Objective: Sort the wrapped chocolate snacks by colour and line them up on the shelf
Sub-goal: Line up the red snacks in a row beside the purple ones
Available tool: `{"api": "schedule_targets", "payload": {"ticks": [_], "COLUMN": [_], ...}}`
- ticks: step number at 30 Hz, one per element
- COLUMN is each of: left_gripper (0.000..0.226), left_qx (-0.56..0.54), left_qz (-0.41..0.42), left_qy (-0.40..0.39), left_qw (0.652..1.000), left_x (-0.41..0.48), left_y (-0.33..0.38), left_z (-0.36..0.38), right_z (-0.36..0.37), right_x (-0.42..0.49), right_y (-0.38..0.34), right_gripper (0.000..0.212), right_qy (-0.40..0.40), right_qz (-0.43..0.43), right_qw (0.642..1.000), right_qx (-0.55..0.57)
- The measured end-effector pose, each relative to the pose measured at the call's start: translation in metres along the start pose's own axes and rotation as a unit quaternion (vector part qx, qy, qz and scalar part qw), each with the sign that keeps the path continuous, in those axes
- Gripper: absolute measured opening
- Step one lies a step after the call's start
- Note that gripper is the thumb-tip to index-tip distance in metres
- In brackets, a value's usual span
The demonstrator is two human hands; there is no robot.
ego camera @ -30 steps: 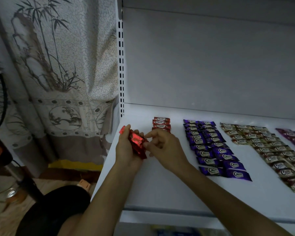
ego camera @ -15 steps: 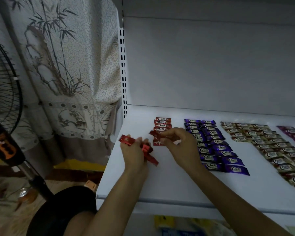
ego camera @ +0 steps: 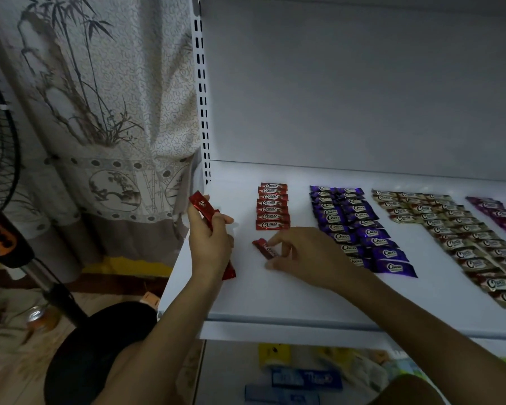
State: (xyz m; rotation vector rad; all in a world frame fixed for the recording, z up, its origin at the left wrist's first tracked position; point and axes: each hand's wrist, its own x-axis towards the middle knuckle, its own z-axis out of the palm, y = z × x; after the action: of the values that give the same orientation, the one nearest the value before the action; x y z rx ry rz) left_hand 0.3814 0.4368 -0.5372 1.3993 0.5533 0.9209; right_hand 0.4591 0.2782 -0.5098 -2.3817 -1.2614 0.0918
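Observation:
My left hand (ego camera: 209,242) grips a bunch of red wrapped snacks (ego camera: 202,206) above the left end of the white shelf (ego camera: 275,305). One red snack (ego camera: 263,247) lies tilted on the shelf just below the red column (ego camera: 272,206), and my right hand (ego camera: 301,255) pinches it between index finger and thumb. To the right lie two purple columns (ego camera: 360,229), then gold-brown columns (ego camera: 456,238), then a magenta row (ego camera: 497,214) at the frame's right edge.
A perforated upright (ego camera: 202,92) marks the shelf's left end, with a patterned curtain (ego camera: 94,112) beyond it. A standing fan (ego camera: 0,176) is at far left. Packets (ego camera: 304,378) lie on the lower shelf.
My right hand has moved down from the red column and now holds one red snack flat on the shelf below it. The left hand lifted its bunch slightly.

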Motion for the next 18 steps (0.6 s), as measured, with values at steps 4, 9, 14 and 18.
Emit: {"api": "schedule_targets", "payload": {"ticks": [4,9,14,18], "left_gripper": [0.033,0.032,0.007,0.007], "left_qx": [0.017,0.057,0.077,0.070], "left_qz": [0.004,0.017,0.028,0.037], "left_qy": [-0.022,-0.039,-0.097,-0.114], "left_qw": [1.000,0.997,0.992,0.990], "left_x": [-0.002,-0.002,-0.001,-0.002], "left_y": [0.001,0.001,0.000,0.001], "left_z": [0.000,0.001,0.004,0.001], "right_z": [-0.004,-0.003,0.003,0.006], "right_x": [0.003,0.006,0.020,0.036], "right_y": [-0.003,0.005,0.011,0.013], "right_gripper": [0.025,0.031,0.029,0.036], "right_qy": [0.043,-0.060,0.072,0.094], "right_qz": [-0.041,-0.142,-0.055,-0.020], "right_qw": [0.997,0.980,0.987,0.984], "right_qx": [0.039,-0.127,-0.136,-0.147]}}
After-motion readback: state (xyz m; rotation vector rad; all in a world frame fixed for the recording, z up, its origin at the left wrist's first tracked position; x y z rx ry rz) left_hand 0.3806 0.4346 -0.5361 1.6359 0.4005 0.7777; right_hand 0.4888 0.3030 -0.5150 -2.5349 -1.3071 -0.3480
